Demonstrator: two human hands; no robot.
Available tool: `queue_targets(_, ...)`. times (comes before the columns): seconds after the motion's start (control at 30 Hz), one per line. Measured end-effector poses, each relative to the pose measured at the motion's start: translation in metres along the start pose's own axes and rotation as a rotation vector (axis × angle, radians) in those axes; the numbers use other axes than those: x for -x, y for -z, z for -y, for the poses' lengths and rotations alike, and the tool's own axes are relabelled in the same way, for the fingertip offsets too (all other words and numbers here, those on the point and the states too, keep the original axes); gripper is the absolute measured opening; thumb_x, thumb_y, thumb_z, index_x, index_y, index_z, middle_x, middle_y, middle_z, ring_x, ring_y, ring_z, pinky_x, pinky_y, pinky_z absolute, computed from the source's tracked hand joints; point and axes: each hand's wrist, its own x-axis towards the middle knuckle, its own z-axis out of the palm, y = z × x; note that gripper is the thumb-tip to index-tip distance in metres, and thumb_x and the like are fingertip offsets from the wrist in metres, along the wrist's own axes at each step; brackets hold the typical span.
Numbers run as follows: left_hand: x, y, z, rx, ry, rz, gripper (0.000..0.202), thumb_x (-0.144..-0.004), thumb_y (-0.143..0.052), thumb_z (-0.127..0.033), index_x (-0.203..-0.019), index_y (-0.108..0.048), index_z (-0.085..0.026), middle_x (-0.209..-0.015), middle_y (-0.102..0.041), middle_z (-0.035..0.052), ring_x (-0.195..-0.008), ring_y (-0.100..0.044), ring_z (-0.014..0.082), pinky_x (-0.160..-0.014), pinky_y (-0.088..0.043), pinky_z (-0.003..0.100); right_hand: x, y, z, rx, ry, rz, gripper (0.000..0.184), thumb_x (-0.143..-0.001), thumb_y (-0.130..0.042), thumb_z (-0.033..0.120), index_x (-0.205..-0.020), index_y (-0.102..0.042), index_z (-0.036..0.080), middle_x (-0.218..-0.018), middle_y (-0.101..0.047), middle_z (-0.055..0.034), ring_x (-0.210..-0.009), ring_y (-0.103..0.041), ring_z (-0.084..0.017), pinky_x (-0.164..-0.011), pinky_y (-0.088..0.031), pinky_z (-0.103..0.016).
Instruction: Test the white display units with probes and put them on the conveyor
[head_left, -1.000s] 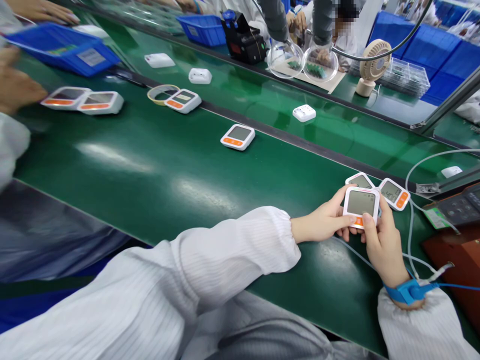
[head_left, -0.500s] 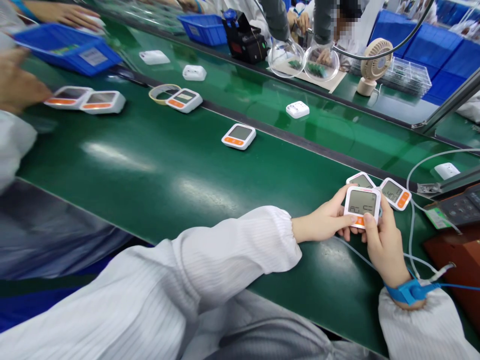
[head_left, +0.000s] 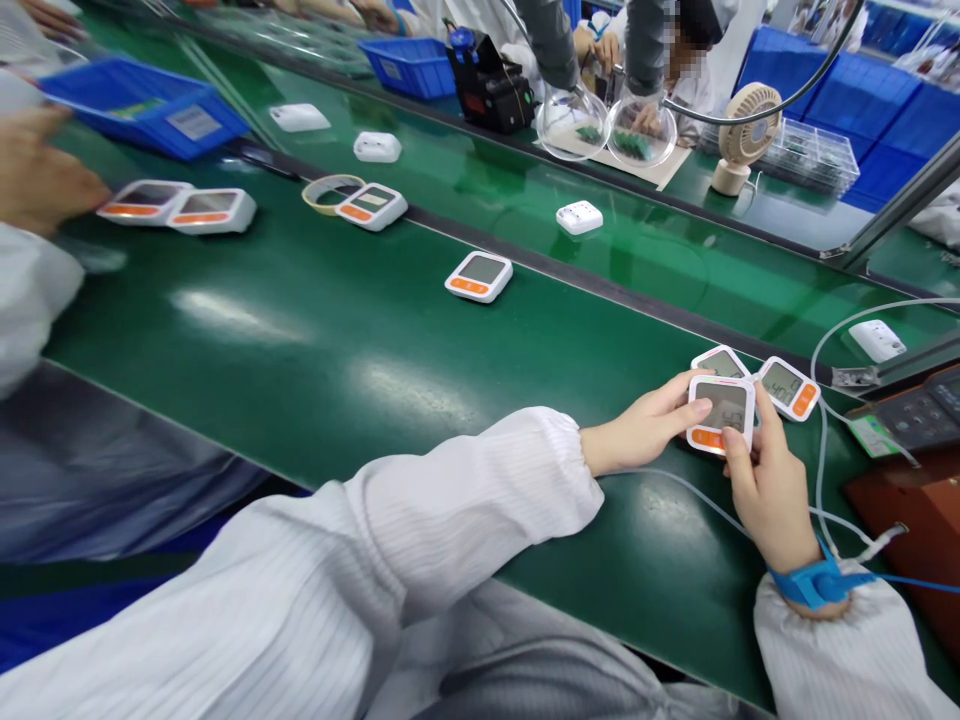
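Note:
Between both hands I hold a white digital meter (head_left: 721, 412) with a grey display and orange buttons, its screen tilted up toward me. My left hand (head_left: 651, 428) grips its left side, thumb over the display. On the right side, my right hand (head_left: 772, 480) is closed around it, with the thumb at the orange buttons. A blue strap (head_left: 814, 585) circles my right wrist. Just behind lie two similar units: one meter (head_left: 720, 360) partly hidden by the held one, and another meter (head_left: 787, 388) showing digits, turned sideways.
A single meter (head_left: 480, 276) lies mid-bench, another (head_left: 373, 206) by a tape roll (head_left: 319, 194). White units sit on the green belt (head_left: 480, 185) beyond the dark rail. A co-worker's hand (head_left: 52, 180) is at left near a blue bin (head_left: 150, 105). Cables and a brown box (head_left: 911, 530) are at right.
My left thumb has moved from the button area up onto the display, and the displayed characters differ. White units on the far belt have shifted left.

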Motion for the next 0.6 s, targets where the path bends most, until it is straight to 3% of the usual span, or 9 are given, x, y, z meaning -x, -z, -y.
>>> queue_targets(0.07,-0.003,0.004,-0.002,-0.077,0.006,-0.058,0.047,-0.096,-0.057,-0.044,-0.134,-0.055,-0.017,-0.131,-0.062,0.0104,-0.122,-0.056,0.0237,-0.107,-0.043,0.037,0.000,-0.001,0.000,0.018,0.013,0.008,0.065,-0.102,-0.044,0.051,-0.154,-0.040,0.013,-0.070,-0.063,-0.0009,-0.057,-0.064,-0.022,-0.057,-0.049,-0.031)
queue_targets(0.3,-0.014,0.024,-0.005,-0.332,0.024,-0.260,0.036,-0.098,-0.049,-0.042,-0.113,-0.066,-0.014,-0.110,-0.070,0.0089,-0.103,-0.063,0.0211,-0.099,-0.047,0.036,-0.001,-0.011,-0.005,0.005,0.093,0.066,0.049,-0.103,-0.047,0.045,-0.142,-0.053,0.016,-0.077,-0.066,-0.0004,-0.062,-0.064,-0.018,-0.062,-0.049,-0.027)
queue_targets(0.43,-0.021,0.036,-0.006,-0.473,-0.041,-0.276,0.036,-0.097,-0.049,-0.044,-0.109,-0.068,-0.015,-0.110,-0.071,0.0088,-0.104,-0.064,0.0212,-0.097,-0.049,0.035,-0.002,-0.012,-0.007,-0.020,0.143,0.066,0.045,-0.104,-0.047,0.041,-0.140,-0.051,0.014,-0.084,-0.068,-0.0015,-0.063,-0.065,-0.017,-0.061,-0.049,-0.026)
queue_targets(0.53,-0.026,0.057,-0.016,-0.649,-0.152,-0.353,0.035,-0.095,-0.052,-0.042,-0.108,-0.068,-0.015,-0.113,-0.071,0.0095,-0.105,-0.065,0.0221,-0.097,-0.050,0.035,0.001,-0.010,-0.001,0.049,0.220,0.003,0.031,-0.105,-0.050,0.041,-0.120,-0.060,0.017,-0.076,-0.065,0.0001,-0.059,-0.062,-0.017,-0.058,-0.045,-0.028)
queue_targets(0.6,-0.026,0.080,-0.027,-0.860,-0.233,-0.480,0.032,-0.093,-0.054,-0.039,-0.109,-0.068,-0.016,-0.113,-0.071,0.0098,-0.108,-0.063,0.0236,-0.100,-0.049,0.038,0.006,-0.012,0.006,0.067,0.349,0.078,0.021,-0.104,-0.054,0.038,-0.100,-0.062,0.019,-0.075,-0.063,-0.0002,-0.063,-0.062,-0.017,-0.060,-0.046,-0.029)
